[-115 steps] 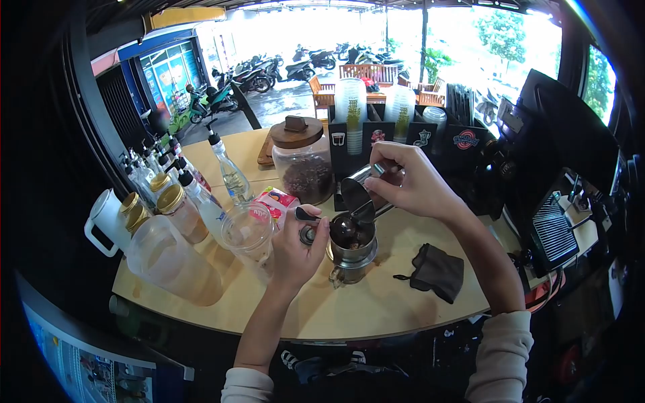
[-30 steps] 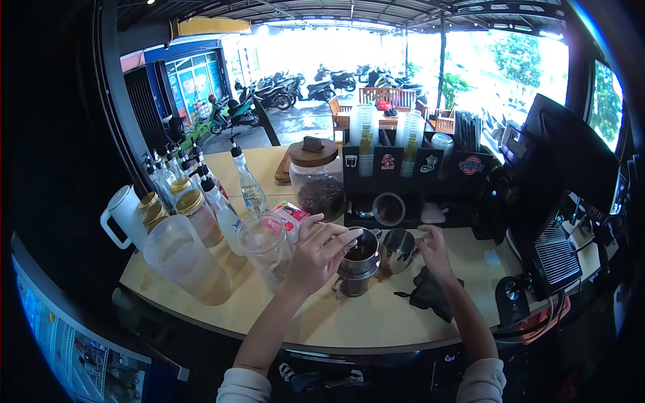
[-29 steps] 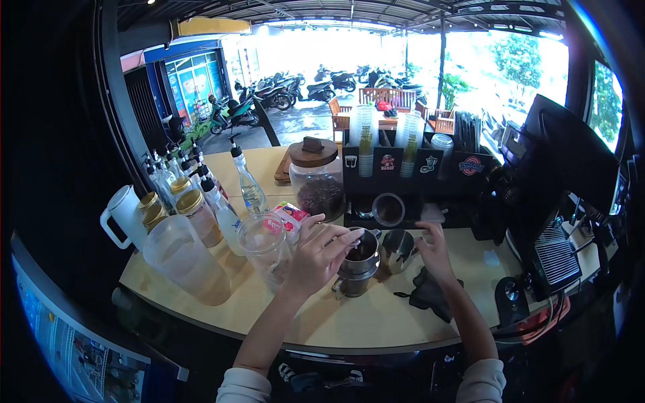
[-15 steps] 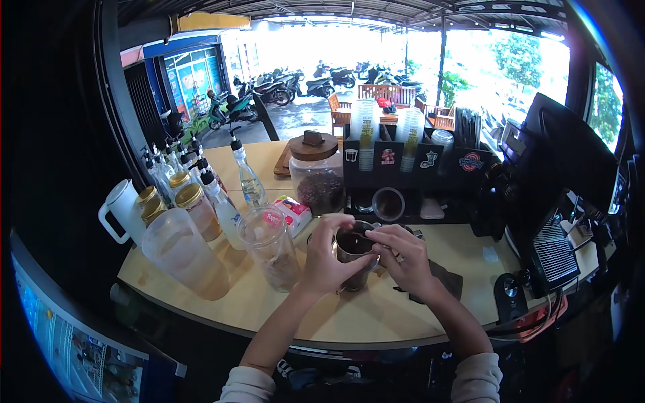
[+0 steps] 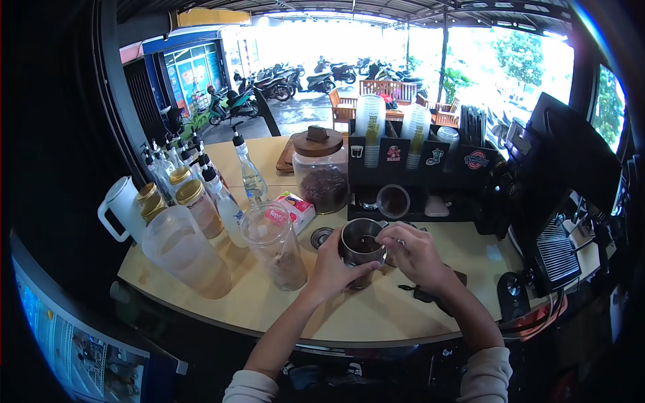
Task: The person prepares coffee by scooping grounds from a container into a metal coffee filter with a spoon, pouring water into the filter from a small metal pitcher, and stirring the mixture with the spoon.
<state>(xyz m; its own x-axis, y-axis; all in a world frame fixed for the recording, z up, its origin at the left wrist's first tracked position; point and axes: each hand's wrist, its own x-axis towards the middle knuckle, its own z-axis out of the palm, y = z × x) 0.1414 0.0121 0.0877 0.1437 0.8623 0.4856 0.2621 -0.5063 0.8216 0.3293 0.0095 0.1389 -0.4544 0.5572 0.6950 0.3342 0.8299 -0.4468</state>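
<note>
My left hand [image 5: 334,270] is wrapped round the left side of a metal cup [image 5: 363,255] with dark contents, which sits over another vessel on the counter. My right hand [image 5: 415,254] is closed in a pinch at the cup's right rim, on something thin that I cannot make out, which reaches into the cup. A small round metal piece [image 5: 322,238] lies behind my left hand. Beyond my right wrist a dark cloth [image 5: 458,277] is partly hidden. The metal pitcher is mostly hidden behind my right hand.
Left of my hands stand a clear cup [image 5: 275,255], a cloudy plastic jug [image 5: 181,245] and pump bottles [image 5: 249,173]. Behind are a pink box [image 5: 299,209], a wooden-lidded jar [image 5: 321,178] and a black cup holder [image 5: 420,161]. A dark machine [image 5: 551,235] stands right.
My left hand has moved from the cup's top to its side. My right hand has left the pitcher and come to the cup's rim. The small metal piece now shows on the counter.
</note>
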